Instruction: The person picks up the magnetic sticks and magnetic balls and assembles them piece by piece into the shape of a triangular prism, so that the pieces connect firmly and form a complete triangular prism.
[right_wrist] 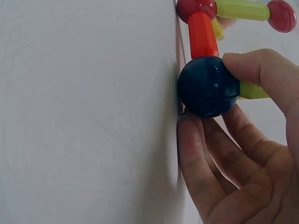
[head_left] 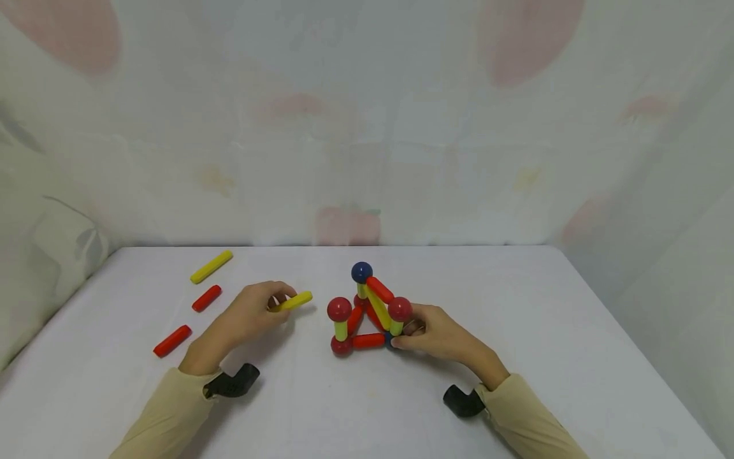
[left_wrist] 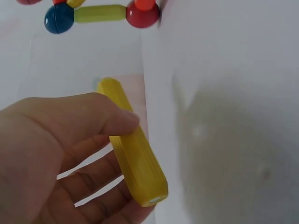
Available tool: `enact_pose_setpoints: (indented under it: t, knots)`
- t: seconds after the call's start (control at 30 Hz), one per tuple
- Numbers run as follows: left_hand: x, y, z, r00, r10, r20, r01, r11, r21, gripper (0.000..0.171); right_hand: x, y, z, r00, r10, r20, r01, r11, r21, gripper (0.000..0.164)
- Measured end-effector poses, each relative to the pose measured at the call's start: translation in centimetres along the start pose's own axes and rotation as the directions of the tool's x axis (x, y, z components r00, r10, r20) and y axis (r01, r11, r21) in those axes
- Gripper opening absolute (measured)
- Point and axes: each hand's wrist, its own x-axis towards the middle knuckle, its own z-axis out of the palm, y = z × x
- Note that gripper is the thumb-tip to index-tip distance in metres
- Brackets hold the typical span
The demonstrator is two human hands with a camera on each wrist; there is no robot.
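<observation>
A small frame of coloured balls and rods stands mid-table. Three red rods, among them the front red rod (head_left: 369, 341), form its triangular base. Short yellow-green rods rise from the base to a blue ball (head_left: 362, 272) at the back and red balls (head_left: 339, 309) at left and right. One red rod (head_left: 380, 290) links the back and right upper balls; a longer yellow rod (head_left: 377, 306) slants beneath it. My right hand (head_left: 438, 333) grips the lower blue ball (right_wrist: 209, 87) at the right corner. Left of the frame, my left hand (head_left: 252, 315) pinches a loose yellow rod (left_wrist: 135, 154), apart from the frame.
On the white table (head_left: 367, 414), a yellow rod (head_left: 211, 266) and two red rods (head_left: 172, 341) lie at the left, beyond and beside my left forearm. A pale patterned cloth (head_left: 430, 178) hangs behind the table's back edge. Each wrist carries a black camera (head_left: 234, 381).
</observation>
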Motion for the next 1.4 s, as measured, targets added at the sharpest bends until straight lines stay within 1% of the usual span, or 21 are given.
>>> enact_pose_setpoints:
  t: [0.13,0.33,0.5,0.6,0.8,1.07,1.23,1.4]
  knots:
    - [-0.2,0.8,0.2,0.998,0.053,-0.044,-0.053,0.999,-0.011,0.031,0.1,0.0,0.0,1.000,0.003,0.000,-0.003,1.000,0.002,0.044]
    - [-0.5,1.6,0.3,0.990,0.107,-0.094,-0.108,0.994,-0.007,0.031,0.1,0.0,0.0,1.000,0.006,0.002,-0.006,1.000,0.000,0.044]
    - [-0.7,2.3,0.1,0.988,0.129,-0.083,-0.132,0.991,-0.029,0.029,0.1,0.1,0.0,1.000,0.008,-0.004,-0.008,1.000,-0.004,0.043]
    - [-0.9,2.8,0.1,0.989,0.132,-0.073,-0.135,0.990,-0.032,0.031,0.1,0.1,0.0,1.000,0.010,-0.006,-0.010,1.000,0.000,0.043]
    - [-1.2,3.6,-0.1,0.986,0.138,-0.091,-0.140,0.990,-0.009,0.034,0.1,0.2,0.0,1.000,0.013,-0.005,-0.013,1.000,0.005,0.042]
    - [-1.9,4.8,-0.5,0.980,0.173,-0.101,-0.175,0.985,-0.003,0.037,0.0,0.2,-0.1,1.000,0.006,-0.004,-0.006,1.000,0.001,0.041]
    - [-2.4,5.5,-0.8,0.970,0.206,-0.133,-0.209,0.978,-0.012,0.038,0.1,0.2,-0.2,1.000,0.007,-0.006,-0.007,1.000,0.000,0.041]
    - [-2.9,6.2,-1.1,0.949,0.245,-0.201,-0.255,0.967,-0.024,0.039,0.1,0.2,-0.3,1.000,0.003,-0.006,-0.003,1.000,-0.007,0.040]
